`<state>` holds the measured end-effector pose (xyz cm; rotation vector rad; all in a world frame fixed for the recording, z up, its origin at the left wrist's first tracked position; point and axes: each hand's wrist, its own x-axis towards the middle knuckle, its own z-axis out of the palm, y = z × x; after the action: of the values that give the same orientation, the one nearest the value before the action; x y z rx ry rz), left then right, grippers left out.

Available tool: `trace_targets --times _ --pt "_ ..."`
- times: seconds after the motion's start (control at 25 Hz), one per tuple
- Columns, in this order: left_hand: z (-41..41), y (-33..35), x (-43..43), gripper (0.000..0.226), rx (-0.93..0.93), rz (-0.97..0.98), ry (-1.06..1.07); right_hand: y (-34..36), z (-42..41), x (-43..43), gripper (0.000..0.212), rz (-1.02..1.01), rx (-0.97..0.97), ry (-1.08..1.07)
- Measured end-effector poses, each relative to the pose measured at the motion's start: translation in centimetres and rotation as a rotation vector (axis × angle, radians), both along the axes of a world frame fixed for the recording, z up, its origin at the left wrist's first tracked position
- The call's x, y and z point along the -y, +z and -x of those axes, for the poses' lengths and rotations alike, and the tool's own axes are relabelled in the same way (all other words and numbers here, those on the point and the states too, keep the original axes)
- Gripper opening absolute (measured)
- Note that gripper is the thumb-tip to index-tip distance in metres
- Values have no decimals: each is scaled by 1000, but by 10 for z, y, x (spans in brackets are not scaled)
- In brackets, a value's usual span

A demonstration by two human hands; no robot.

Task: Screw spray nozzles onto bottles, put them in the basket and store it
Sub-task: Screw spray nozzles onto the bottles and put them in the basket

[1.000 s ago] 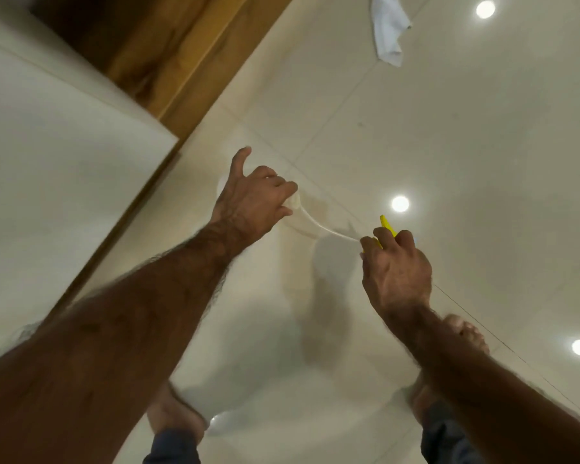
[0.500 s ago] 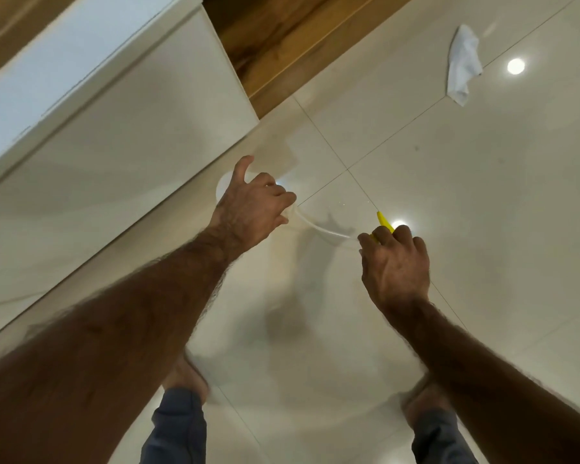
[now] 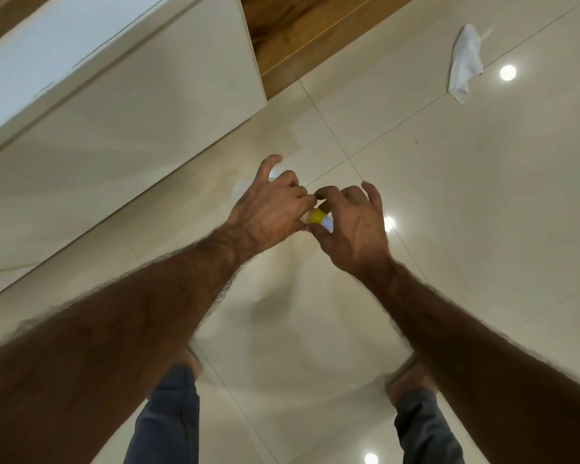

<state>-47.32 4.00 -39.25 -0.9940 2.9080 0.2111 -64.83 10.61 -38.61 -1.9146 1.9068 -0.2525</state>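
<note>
1. From my remote seat I see a glossy cream tiled floor. A white cabinet panel lies beyond the left hand, with a brown wooden strip past it. A crumpled white cloth lies far beyond the right hand.
2. The left hand has its fingers curled round a translucent pale plastic bottle. Most of the bottle is hidden behind the knuckles, so I cannot tell its tilt.
3. The right hand pinches the yellow-collared white plastic spray nozzle between thumb and forefinger. Its other fingers are spread and lifted.
4. A second ago the hands were apart, with the thin tube stretched between them. Now they touch, and the collar sits in the gap between them, against the left fingertips.
5. I judge the tube is fed inside and the collar is at the bottle's neck, though the neck itself is hidden. Threading should come next.
6. A crooked start would cross the thread, so I would square the collar first.
7. No basket is in view.
</note>
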Motion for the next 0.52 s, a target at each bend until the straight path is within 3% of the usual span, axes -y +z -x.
trace_targets --times 0.08,0.16,0.24,0.4,0.52 --pt "-3 2 1 28 -21 7 8 3 2 3 53 -119 212 -100" --pt "-8 5 1 28 -42 6 -5 13 8 8 55 -375 539 -297" --pt "-10 7 -2 29 -61 1 -51 21 16 15 54 -607 731 -376" --pt "-8 11 -19 32 -198 -8 -89 21 33 26 52 -926 702 -339" --pt "-7 10 -44 39 -333 -144 -16 19 48 29 52 -1171 748 -321"
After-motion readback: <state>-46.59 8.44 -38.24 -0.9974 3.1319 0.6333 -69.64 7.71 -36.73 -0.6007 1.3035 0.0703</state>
